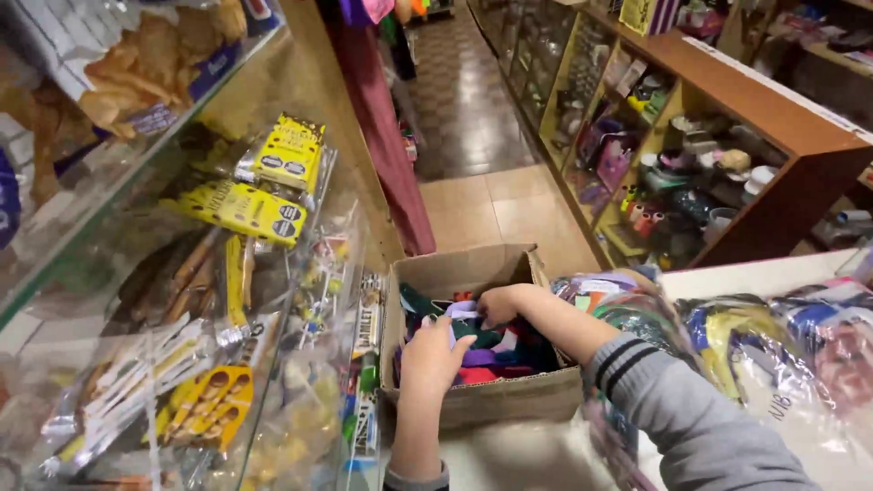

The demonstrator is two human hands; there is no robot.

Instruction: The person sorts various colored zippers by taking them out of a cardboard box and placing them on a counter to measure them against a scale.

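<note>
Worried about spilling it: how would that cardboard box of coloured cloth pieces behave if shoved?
The cardboard box would probably slide rather than tip, being low and wide. Its cloth pieces look soft and floppy, so likely light. The open flaps appear bent, so the walls may flex.

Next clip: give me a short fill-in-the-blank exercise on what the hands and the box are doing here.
1. Both hands reach into an open ____ box on the counter.
2. The box holds folded ____ pieces in purple, green and red.
3. The right hand comes from a ____ sleeve.
4. The left hand rests on a ____ piece.

Missing: cardboard; cloth; grey; purple
</note>
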